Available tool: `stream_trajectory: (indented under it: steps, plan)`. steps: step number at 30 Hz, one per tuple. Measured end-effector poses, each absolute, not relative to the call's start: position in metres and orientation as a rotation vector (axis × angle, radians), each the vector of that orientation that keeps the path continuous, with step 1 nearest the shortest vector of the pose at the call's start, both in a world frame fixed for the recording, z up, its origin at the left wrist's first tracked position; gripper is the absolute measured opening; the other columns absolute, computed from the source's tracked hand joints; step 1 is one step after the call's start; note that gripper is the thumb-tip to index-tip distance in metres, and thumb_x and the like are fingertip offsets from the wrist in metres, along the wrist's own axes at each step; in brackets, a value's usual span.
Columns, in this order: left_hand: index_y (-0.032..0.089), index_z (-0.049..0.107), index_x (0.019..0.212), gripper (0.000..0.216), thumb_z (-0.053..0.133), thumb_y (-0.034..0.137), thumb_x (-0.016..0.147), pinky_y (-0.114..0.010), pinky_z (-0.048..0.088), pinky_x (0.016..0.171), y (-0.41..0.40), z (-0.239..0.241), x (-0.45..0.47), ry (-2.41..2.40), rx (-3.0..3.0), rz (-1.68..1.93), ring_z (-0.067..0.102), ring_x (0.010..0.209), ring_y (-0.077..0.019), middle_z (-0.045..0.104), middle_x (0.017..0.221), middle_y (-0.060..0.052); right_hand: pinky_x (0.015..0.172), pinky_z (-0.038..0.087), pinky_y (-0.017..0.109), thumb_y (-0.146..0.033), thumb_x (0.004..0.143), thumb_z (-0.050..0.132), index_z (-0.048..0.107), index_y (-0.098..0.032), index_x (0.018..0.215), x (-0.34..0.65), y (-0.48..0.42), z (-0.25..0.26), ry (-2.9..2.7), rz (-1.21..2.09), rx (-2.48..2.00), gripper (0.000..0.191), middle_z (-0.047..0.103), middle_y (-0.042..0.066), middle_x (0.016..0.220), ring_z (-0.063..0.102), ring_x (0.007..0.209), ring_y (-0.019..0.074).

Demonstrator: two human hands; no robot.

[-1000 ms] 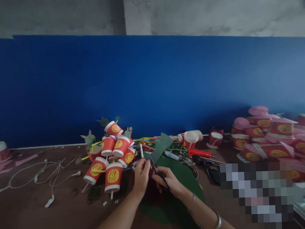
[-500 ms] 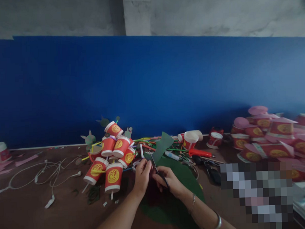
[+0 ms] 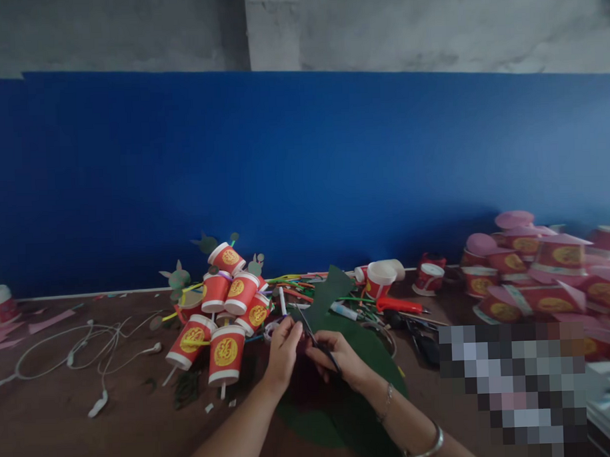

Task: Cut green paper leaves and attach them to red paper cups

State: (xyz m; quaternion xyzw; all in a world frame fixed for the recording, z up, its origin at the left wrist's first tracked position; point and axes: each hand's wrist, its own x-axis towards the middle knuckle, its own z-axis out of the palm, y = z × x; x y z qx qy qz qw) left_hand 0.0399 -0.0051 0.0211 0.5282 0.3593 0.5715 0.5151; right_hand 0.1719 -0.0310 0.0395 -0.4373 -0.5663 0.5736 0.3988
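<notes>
Scissors [image 3: 309, 331] are held above the desk [image 3: 117, 442] by the right hand [image 3: 340, 358], its fingers curled closed around the dark handles. The fingers of the left hand [image 3: 284, 352] are pinched together just beside the blades; what is gripped there cannot be told. Dark green sheet material [image 3: 372, 359] is spread beneath the right hand.
</notes>
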Motion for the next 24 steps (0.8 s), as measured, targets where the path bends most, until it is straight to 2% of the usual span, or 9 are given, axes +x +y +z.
stream_trajectory:
  steps: [13,24]
  plan:
    - [0.018,0.042,0.060,0.030,0.056,0.038,0.076,-0.021,0.029,0.053,-0.006,0.026,0.038,0.865,1.257,1.360,0.034,0.055,-0.0090,0.038,0.057,0.006,0.029,0.032,0.014,-0.039,0.065,0.069,0.054,-0.015,0.066,0.180,-0.027,0.036,-1.489,1.447,-1.123,0.028,0.045,-0.009,0.040,0.037,0.032,0.0043]
    - [0.017,0.046,0.058,0.030,0.059,0.039,0.073,-0.022,0.029,0.053,-0.005,0.025,0.037,0.874,1.199,1.351,0.037,0.053,-0.0091,0.042,0.054,0.006,0.028,0.031,0.013,-0.040,0.066,0.069,0.055,-0.015,0.067,0.185,-0.023,0.031,-1.524,1.464,-1.097,0.029,0.045,-0.009,0.041,0.037,0.031,0.0035]
